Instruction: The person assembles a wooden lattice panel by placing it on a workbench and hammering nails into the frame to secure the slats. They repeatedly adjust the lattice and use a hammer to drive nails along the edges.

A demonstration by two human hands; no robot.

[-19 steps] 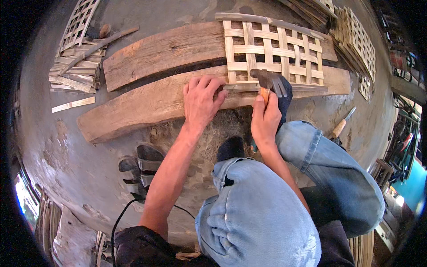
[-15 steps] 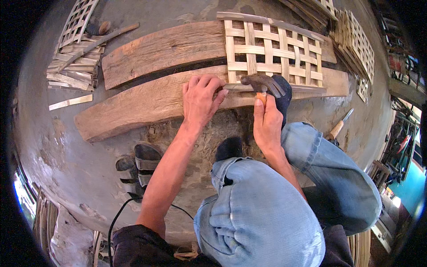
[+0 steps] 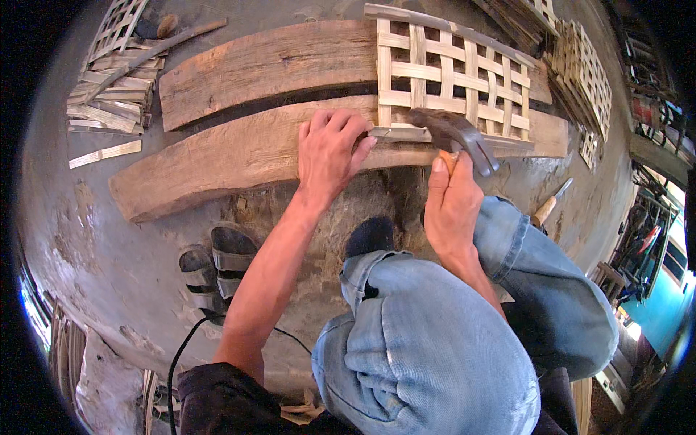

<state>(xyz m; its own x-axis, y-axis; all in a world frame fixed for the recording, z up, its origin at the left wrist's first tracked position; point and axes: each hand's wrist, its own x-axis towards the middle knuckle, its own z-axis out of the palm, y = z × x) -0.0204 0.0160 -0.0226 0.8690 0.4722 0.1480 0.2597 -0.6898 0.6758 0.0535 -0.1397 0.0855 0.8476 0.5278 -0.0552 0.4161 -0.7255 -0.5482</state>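
The woven panel (image 3: 418,69) lies across the right-hand stretch of the farther plank (image 3: 268,65) and the nearer plank (image 3: 217,159), its upper rail (image 3: 449,27) along the far edge of the one and its lower rail (image 3: 409,135) on the other. The two hands work apart: the left hand (image 3: 330,148) has fingertips and thumb drawn together at the lower rail's left end, though whether they pinch it or only steady it cannot be told; the right hand (image 3: 453,206) is wrapped round the hammer (image 3: 464,139), high up near the head. The hammer head hangs over the lower rail, and whether it touches is unclear. For good work here, short taps from the wrist should suit that high grip; keep the rail flat on the plank so the wood backs each blow, and land the face well clear of the left fingertips. Blows over the dark gap between the planks would probably make the weave bounce. The right trouser leg (image 3: 500,239) rises just beside the right wrist and could cramp a longer swing, while a dark-socked foot (image 3: 370,235) is near the nearer plank's near edge. On the floor (image 3: 130,239), a wooden-handled tool (image 3: 545,210) lies beyond that leg, sandals (image 3: 234,250) and a black cable (image 3: 185,351) lie by the left forearm, a strip pile (image 3: 112,101) sits off the planks' left ends, and stacked panels (image 3: 587,80) stand near the right ends.
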